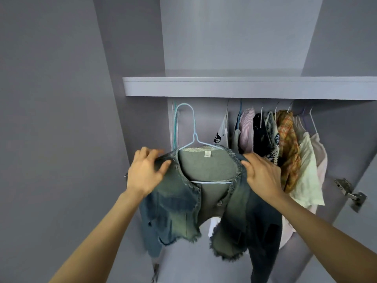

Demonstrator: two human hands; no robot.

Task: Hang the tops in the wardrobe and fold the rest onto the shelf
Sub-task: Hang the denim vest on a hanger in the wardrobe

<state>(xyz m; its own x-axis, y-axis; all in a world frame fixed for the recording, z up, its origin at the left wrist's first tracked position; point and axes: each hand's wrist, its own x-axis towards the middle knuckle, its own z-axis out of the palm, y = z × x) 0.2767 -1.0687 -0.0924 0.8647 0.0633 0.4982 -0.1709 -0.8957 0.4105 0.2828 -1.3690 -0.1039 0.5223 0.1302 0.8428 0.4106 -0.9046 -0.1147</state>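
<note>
- The left hand (145, 172) grips the left shoulder of the denim jacket (183, 205): the thumb pinches the cloth from the front near the collar, the other fingers curl over the shoulder top.
- A bundle of spare hangers (174, 123) hangs above and just right of the left fingers, against the wardrobe's inner wall.
- The light blue hanger (188, 121) sits inside the jacket, between the two hands; its hook rises above the fingertips toward the shelf (244, 86), and I cannot tell whether it is on a rail.
- The jacket hangs open-fronted below both hands, its frayed hems well under the wrists.
- The right hand (263, 174) grips the jacket's right shoulder, fingers curled over the cloth, thumb at the frayed collar edge.
- Hung tops (285, 144) crowd up and right of the right fingers: striped pink, dark, plaid orange, then cream ones; the nearest lie just behind the knuckles.
- A metal door hinge (349, 194) sits well right of the right hand.
</note>
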